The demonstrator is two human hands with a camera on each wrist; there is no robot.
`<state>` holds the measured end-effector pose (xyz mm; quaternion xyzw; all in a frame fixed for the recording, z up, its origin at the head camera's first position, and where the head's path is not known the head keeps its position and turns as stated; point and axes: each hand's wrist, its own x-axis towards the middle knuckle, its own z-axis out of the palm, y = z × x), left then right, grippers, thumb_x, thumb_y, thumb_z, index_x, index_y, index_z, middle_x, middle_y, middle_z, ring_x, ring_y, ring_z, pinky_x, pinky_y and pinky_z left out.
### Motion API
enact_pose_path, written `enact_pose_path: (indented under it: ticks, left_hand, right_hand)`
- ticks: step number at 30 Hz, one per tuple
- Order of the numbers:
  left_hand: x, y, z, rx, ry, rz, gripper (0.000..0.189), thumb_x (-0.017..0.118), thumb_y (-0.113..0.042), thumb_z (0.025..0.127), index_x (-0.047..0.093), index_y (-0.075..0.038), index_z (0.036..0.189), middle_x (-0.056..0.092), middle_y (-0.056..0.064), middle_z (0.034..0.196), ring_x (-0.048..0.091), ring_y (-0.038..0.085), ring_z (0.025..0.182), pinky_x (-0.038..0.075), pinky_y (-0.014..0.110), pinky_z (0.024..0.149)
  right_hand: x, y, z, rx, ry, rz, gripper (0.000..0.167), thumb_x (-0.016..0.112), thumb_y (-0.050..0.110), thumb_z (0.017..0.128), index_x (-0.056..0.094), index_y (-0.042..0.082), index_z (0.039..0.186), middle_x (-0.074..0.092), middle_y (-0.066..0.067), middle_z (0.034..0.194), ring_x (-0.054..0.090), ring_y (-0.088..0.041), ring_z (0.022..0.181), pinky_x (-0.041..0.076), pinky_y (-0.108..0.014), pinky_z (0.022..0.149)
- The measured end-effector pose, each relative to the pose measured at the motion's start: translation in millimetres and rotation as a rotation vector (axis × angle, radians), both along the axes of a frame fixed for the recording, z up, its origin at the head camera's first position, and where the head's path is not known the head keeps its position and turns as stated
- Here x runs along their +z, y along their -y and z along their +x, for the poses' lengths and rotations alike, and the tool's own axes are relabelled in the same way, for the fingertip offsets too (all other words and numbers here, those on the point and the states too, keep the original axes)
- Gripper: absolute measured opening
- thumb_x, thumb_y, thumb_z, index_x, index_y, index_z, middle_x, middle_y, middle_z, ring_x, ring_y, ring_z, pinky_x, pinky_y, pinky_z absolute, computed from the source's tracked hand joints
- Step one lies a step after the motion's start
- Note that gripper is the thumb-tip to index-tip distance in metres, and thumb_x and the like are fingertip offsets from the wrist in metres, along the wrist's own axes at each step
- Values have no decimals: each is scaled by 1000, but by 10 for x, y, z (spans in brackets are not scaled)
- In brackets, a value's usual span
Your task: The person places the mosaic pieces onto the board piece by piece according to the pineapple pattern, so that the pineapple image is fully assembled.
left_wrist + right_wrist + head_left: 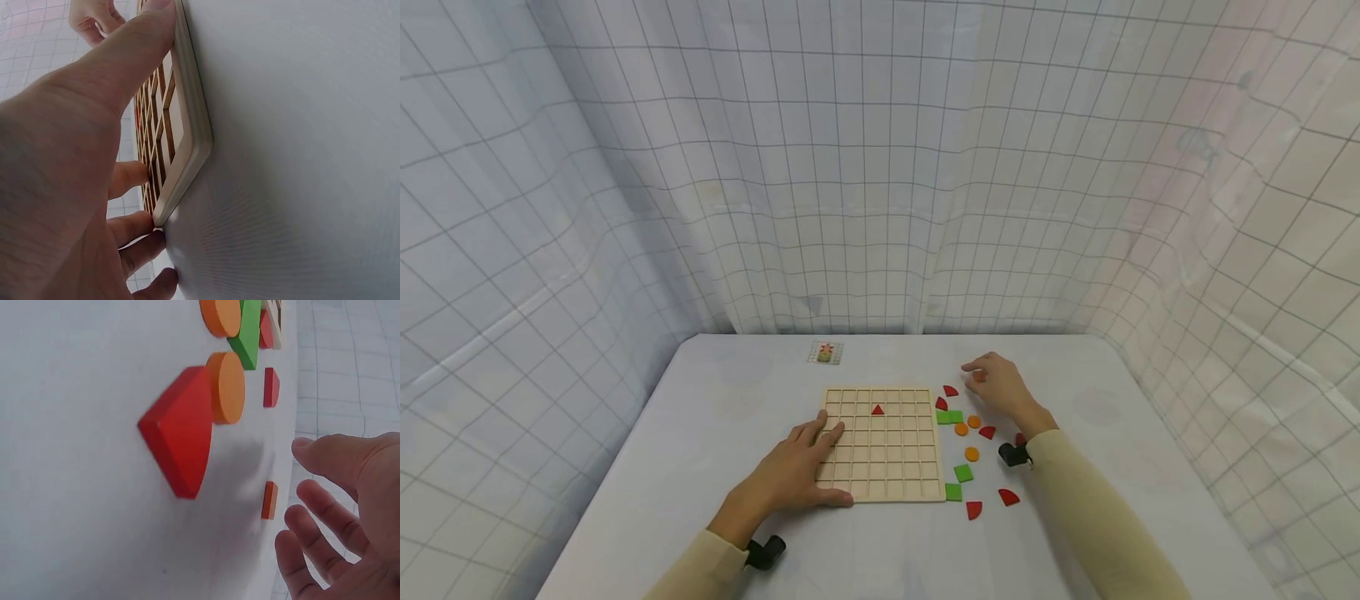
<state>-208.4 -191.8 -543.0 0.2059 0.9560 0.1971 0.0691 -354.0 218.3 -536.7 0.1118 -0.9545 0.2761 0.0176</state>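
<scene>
My left hand (793,471) lies at the left side of a square wooden grid board (895,446), its fingers spread along that side and its thumb at the front edge. In the left wrist view the thumb (134,53) and fingertips touch the board's rim (199,140). A red triangle (877,409) sits in a cell near the board's top. Beyond the board's right side, my right hand (1003,387) hovers with loosely bent fingers and nothing between them. Past its fingertips in the right wrist view, an orange piece (269,500) lies on the table.
Right of the board lie several loose pieces: red quarter circles (973,509), green squares (963,473) and orange discs (972,454). A small card (825,352) with a potted-flower picture lies behind the board on the white table (737,392). Gridded white curtains (880,208) surround the table's back and sides.
</scene>
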Motion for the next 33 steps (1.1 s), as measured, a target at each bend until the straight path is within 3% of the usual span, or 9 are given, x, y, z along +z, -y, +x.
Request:
enact_pose_path:
  ticks: [11, 33]
  left_hand:
    - [57, -1, 30, -9, 2, 6, 126, 97, -71, 86, 43, -6, 180, 32, 32, 188, 43, 56, 169, 51, 73, 126]
    - [61, -7, 46, -4, 22, 16, 125, 97, -70, 87, 42, -7, 181, 30, 31, 189, 41, 56, 170, 51, 73, 126]
  right_hand:
    - [-47, -236, -2, 10, 51, -2, 39, 77, 10, 111, 77, 3, 150, 71, -24, 156, 70, -47, 140, 61, -63, 120]
    - [-106, -202, 28, -55, 37, -95, 24, 81, 8, 108, 85, 4, 132, 81, -19, 136, 72, -38, 126, 61, -59, 116]
